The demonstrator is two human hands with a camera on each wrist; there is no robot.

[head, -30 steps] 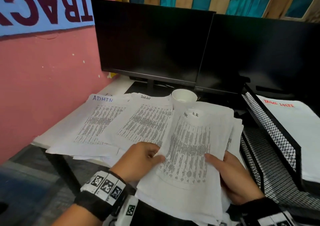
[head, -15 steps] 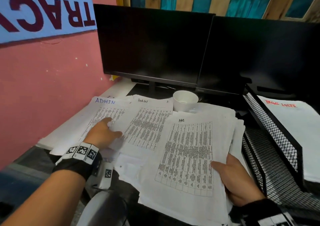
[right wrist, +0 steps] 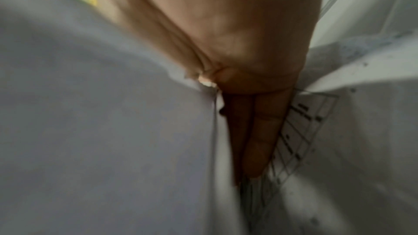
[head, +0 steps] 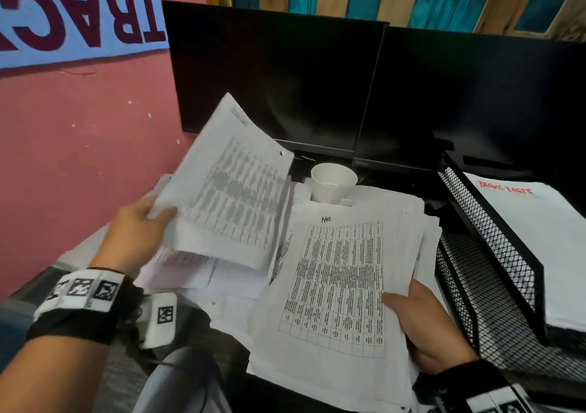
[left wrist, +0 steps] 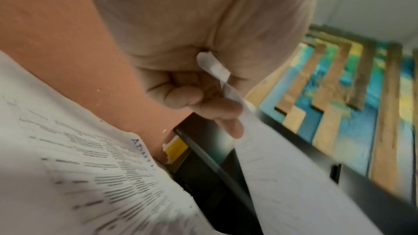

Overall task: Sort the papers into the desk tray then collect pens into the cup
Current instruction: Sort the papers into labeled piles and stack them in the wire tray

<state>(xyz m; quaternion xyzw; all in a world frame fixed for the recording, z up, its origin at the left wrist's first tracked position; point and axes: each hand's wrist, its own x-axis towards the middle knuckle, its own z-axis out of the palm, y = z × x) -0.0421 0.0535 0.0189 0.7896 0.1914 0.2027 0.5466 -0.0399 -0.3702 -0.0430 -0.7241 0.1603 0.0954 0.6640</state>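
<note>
My left hand (head: 157, 216) pinches a sheaf of printed sheets (head: 231, 190) by its left edge and holds it tilted up above the desk. In the left wrist view the curled fingers (left wrist: 203, 99) pinch that paper's corner (left wrist: 282, 176), with the sheet marked ADMIN (left wrist: 79, 167) below. My right hand (head: 401, 306) grips the right edge of a paper stack topped by the HR table sheet (head: 339, 285), thumb on top. In the right wrist view its fingers (right wrist: 260, 131) lie under the paper (right wrist: 113, 131). A white paper cup (head: 333, 182) stands behind the papers. No pens are visible.
A black mesh desk tray (head: 494, 247) stands at the right, its upper tier holding a stack headed in red (head: 539, 232). Two dark monitors (head: 285, 89) fill the back. A pink wall (head: 79, 146) borders the left. More loose sheets (head: 203, 273) lie on the desk.
My left hand, which lay on the ADMIN sheet, has taken hold of a sheaf and lifted it off the desk. The right hand keeps its grip on the HR stack.
</note>
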